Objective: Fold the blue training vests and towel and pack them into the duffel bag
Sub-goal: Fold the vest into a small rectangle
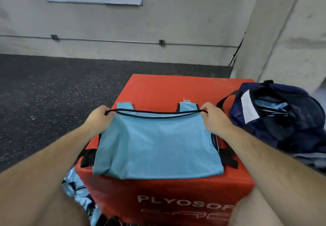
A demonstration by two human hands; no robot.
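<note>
Two hands work one vest. At 7 o'clock from the red foam box (pixel 167 88), down on the speckled floor (pixel 44 84), lies a crumpled heap of light-blue vests (pixel 77 187) with dark trim, partly hidden by the left forearm.

Left hand (pixel 100 118): fingers curled round the dark-piped edge of the blue vest (pixel 157 143) at its 10 o'clock corner, pinching it tight.

The blue vest lies on top of the box, folded over so that the gripped edge runs across just short of the two shoulder straps, which poke out at 12 o'clock. Its near fold hangs slightly over the box's 6 o'clock edge. The box front reads "PLYOSOF"; the rest is cut off.

Right hand (pixel 214 118): same hold at the vest's 2 o'clock corner, fingers closed on the piping. The edge is drawn taut between the two hands.

At 3 o'clock, just beside the box, sits the navy duffel bag (pixel 282 113) with its mouth open. A white label (pixel 248 109) shows inside the rim, and folded light-blue fabric (pixel 271 105) is already within.

Grey cloth (pixel 307 160) lies at 4 o'clock beneath the bag, possibly the towel; too blurred to confirm.
</note>
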